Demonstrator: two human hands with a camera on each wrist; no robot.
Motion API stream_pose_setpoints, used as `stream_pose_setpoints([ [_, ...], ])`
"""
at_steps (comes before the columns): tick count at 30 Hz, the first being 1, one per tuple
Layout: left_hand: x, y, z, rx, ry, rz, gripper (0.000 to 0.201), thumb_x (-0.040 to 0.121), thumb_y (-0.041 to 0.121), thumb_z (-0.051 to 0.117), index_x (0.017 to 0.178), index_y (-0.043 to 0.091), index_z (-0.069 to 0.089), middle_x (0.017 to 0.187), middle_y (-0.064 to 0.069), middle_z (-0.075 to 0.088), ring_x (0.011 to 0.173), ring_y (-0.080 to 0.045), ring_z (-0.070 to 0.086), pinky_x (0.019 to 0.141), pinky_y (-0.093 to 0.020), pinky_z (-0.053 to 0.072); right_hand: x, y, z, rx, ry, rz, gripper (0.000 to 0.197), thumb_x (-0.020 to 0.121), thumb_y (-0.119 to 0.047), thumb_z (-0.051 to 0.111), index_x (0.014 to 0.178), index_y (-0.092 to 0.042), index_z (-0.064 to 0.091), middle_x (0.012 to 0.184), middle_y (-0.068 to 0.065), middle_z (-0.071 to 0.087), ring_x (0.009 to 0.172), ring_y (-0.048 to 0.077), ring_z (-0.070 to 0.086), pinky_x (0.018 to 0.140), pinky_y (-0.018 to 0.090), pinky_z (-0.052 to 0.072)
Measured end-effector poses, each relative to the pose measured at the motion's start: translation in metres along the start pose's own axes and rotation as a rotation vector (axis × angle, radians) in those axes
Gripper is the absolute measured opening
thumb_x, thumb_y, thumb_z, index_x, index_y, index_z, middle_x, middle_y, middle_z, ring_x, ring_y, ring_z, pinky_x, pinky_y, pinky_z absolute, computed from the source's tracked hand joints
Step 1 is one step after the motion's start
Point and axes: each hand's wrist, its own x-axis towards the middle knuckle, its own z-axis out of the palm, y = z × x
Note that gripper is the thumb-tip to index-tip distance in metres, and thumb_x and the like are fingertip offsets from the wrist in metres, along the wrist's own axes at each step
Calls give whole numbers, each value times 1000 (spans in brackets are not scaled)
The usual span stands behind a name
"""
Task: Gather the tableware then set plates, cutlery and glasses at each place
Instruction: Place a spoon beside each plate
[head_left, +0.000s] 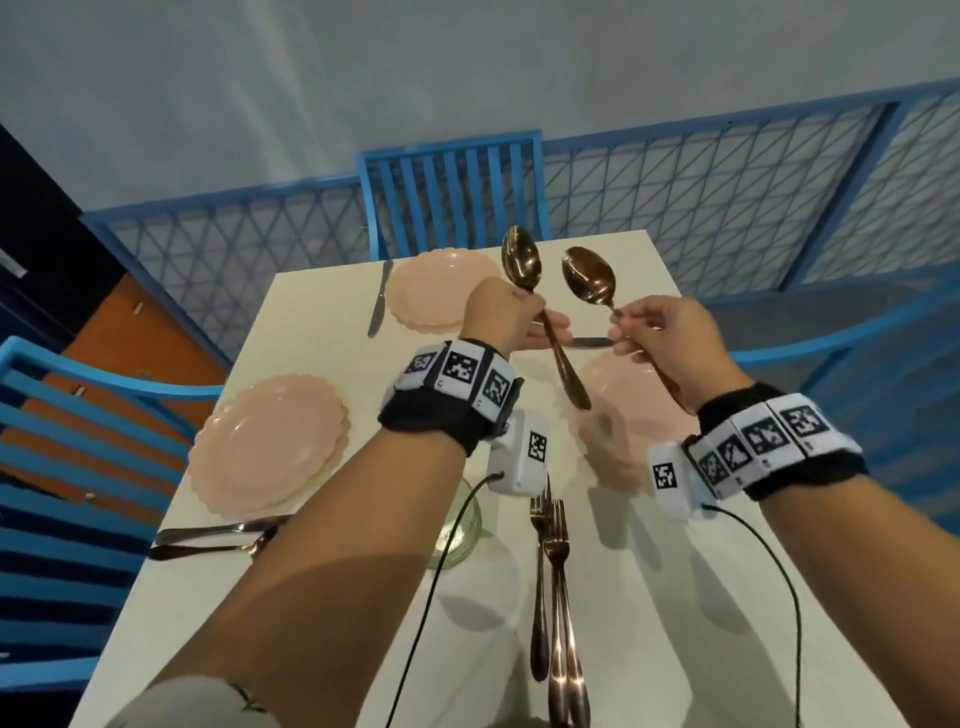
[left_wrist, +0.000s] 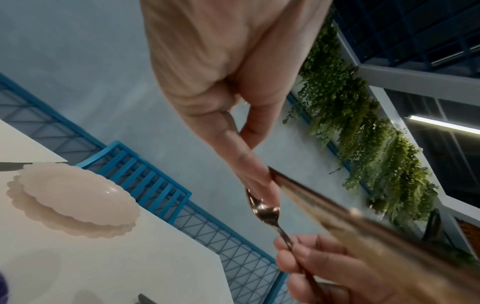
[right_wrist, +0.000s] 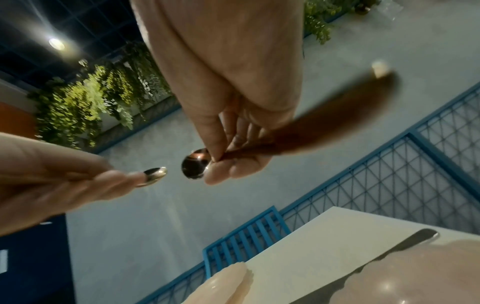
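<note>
both hands are raised above the tabletop (head_left: 332, 291), each with a copper spoon. the left hand (head_left: 501, 317) has its fingers (head_left: 550, 325) clamped on the neck of the left spoon (head_left: 521, 260), bowl up, handle hanging down toward the right plate (head_left: 613, 379). the right hand (head_left: 660, 332) pinches the right spoon (head_left: 588, 278) just below its bowl. relative to the right plate, a knife (head_left: 592, 342) lies just beyond it, the far plate (head_left: 436, 291) sits further off with its own knife, the left plate (head_left: 270, 441) well to its left, and the forks (head_left: 553, 597) and a glass (head_left: 460, 530) nearer the person. risk, as i judge it: both grips sit high on smooth metal, so a spoon could pivot, slip and clatter onto the right plate
</note>
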Motion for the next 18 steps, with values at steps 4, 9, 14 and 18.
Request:
stream_pose_setpoints([
  [4,31,22,7,-65,-28,-44,22,98,-1,36,115,-12,43,95,-28,67,43,-13,64,50,-20,56,65,13,-9,-199,92,-54,14,91,-5,53,92,-13,65,88,3,65,49,-12,58,62,7,44],
  [9,68,28,25,-107,-73,-79,11,97,-1,38,99,-7,47,63,-13,66,44,-15,66,52,-22,57,126,33,-6,-464,136,-13,19,88,-1,53,96,-4,70,98,14,71,87,19,68,77,24,50],
  [14,96,7,33,-96,-107,-124,17,97,-3,37,83,-2,46,73,-19,62,41,-14,64,49,-21,56,159,58,10,-692,92,108,22,88,-7,52,95,-17,71,110,5,69,109,29,58,102,45,40],
  [18,115,-11,34,-46,-101,-172,23,96,-3,39,75,0,46,72,-20,62,41,-16,63,48,-24,56,177,77,21,-785,57,175,25,91,-9,48,98,-20,69,113,-1,67,115,24,54,114,48,17],
])
